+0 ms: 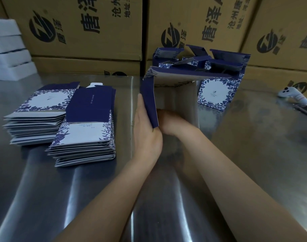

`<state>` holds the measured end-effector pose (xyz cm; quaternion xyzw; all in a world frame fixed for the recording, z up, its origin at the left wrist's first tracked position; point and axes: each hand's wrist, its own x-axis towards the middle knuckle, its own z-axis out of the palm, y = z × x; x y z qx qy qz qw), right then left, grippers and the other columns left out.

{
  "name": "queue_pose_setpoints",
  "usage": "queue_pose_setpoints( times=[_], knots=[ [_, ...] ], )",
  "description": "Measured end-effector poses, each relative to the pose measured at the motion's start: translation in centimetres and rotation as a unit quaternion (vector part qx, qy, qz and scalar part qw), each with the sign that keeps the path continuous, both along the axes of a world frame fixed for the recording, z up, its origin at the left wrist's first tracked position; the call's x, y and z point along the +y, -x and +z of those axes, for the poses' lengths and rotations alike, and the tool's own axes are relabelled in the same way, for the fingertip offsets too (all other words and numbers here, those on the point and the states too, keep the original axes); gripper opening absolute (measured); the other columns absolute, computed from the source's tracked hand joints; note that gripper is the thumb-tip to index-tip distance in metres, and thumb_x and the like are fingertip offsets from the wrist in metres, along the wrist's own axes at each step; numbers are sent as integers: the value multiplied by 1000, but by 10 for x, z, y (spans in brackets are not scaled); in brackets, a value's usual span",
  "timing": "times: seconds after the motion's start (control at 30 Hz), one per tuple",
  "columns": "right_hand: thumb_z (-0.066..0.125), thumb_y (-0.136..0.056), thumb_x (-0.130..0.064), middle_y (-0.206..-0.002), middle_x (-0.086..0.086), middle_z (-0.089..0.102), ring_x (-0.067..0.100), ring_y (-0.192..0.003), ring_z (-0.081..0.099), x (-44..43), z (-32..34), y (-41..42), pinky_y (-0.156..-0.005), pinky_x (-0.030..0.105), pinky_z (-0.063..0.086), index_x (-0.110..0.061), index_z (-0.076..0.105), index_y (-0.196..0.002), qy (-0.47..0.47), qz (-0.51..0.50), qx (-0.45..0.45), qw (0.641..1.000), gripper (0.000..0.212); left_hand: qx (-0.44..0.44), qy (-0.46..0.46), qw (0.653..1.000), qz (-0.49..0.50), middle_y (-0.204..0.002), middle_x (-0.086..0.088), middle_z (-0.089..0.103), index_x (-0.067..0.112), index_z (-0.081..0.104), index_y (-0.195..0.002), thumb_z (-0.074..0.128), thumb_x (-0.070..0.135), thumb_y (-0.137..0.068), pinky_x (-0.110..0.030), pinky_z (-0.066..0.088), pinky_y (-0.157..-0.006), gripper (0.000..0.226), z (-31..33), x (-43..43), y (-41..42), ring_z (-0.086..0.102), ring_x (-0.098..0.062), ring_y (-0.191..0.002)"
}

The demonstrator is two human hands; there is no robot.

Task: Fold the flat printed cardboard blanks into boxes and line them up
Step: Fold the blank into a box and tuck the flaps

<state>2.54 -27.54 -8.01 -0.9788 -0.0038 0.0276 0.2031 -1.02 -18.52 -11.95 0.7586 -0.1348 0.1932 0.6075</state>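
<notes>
A half-opened blue-and-white box (177, 79) is held on its side at the middle of a steel table (254, 154), with flat blanks (86, 123) stacked to its left and finished boxes (217, 93) lined up just behind. The left hand (145, 130) is laid flat, fingers straight, against a dark blue side flap (150, 105); the right hand (168, 121) is reached inside the box, its fingers hidden, so its grip cannot be told. The flap is probably best pressed squarely along its crease while the walls are braced from within.
</notes>
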Motion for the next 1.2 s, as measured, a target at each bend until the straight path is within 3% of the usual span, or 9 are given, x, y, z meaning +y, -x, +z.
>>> queue_pose_setpoints(
  times=[0.1, 0.2, 0.37, 0.43, 0.57, 0.67, 0.83, 1.0, 1.2],
  knots=[
    [44, -102, -22, -90, -4, 58, 18, -86, 54, 1, 6, 3, -62, 25, 37, -20, 60, -89, -69, -29, -54, 996, 20, 1, -7, 1000, 26, -159, 1, 28, 27, 1, -156, 47, 7, -98, -35, 31, -116, 77, 3, 2, -1, 34, -7, -140],
    [43, -99, -13, -117, 2, 65, 16, -97, 59, 8, 19, 10, -67, 21, 42, -19, 61, -128, -200, -66, -105, 972, 35, -8, -24, 998, 61, -162, -1, 19, 30, -3, -155, 46, -3, -90, -26, 28, -97, 88, 5, 7, -1, 31, -7, -126],
    [41, -92, -3, -127, -2, 65, 13, -119, 57, 19, 35, 42, -96, 22, 47, -18, 64, -128, -265, -16, -250, 931, 45, -24, -42, 994, 94, -161, 3, 20, 35, 1, -153, 52, 2, -90, -31, 35, -86, 87, 10, 17, -5, 30, -9, -123],
    [40, -89, 3, -114, -2, 71, 11, -112, 63, 22, 40, 53, -100, 32, 50, -15, 70, -114, -313, -16, -314, 896, 43, -30, -50, 993, 106, -159, 3, 24, 38, 4, -151, 52, 4, -90, -33, 38, -80, 84, 11, 19, -6, 33, -9, -121],
    [38, -81, 6, -77, -2, 68, 12, -70, 69, 11, 49, 72, -62, 29, 58, -12, 69, -81, -379, -28, -491, 784, 35, -43, -55, 990, 119, -148, 4, 38, 46, 9, -146, 48, 0, -87, -37, 41, -70, 85, 15, 20, -5, 50, -19, -115],
    [40, -78, 8, -75, 3, 65, 22, -69, 64, -7, 50, 69, -60, 37, 52, -7, 67, -79, -351, -81, -586, 726, 32, -63, -67, 989, 117, -134, 1, 47, 48, 10, -146, 47, -1, -84, -37, 43, -63, 88, 19, 22, -5, 55, -22, -95],
    [49, -86, 6, -109, 0, 60, 3, -90, 55, -23, 33, 54, -75, 12, 44, -14, 60, -114, -416, -146, -449, 777, 37, -80, -91, 986, 112, -137, 1, 45, 55, 9, -145, 41, 7, -82, -33, 43, -56, 86, 23, 24, -5, 45, -15, -79],
    [53, -96, -12, -137, 2, 51, 14, -123, 54, -31, 20, 40, -92, 23, 46, -28, 42, -141, -573, -114, -236, 777, 49, -79, -128, 982, 111, -141, -1, 43, 56, 12, -146, 42, 8, -83, -20, 30, -53, 84, 23, 28, -9, 44, -14, -80],
    [41, -101, -15, -128, -11, 59, -5, -104, 62, -30, 15, 36, -83, 11, 49, -30, 43, -143, -568, -81, -225, 788, 44, -66, -130, 986, 83, -143, 3, 40, 57, 16, -145, 39, 28, -77, -31, 39, -71, 78, 27, 31, -7, 54, -18, -100]
  ],
)
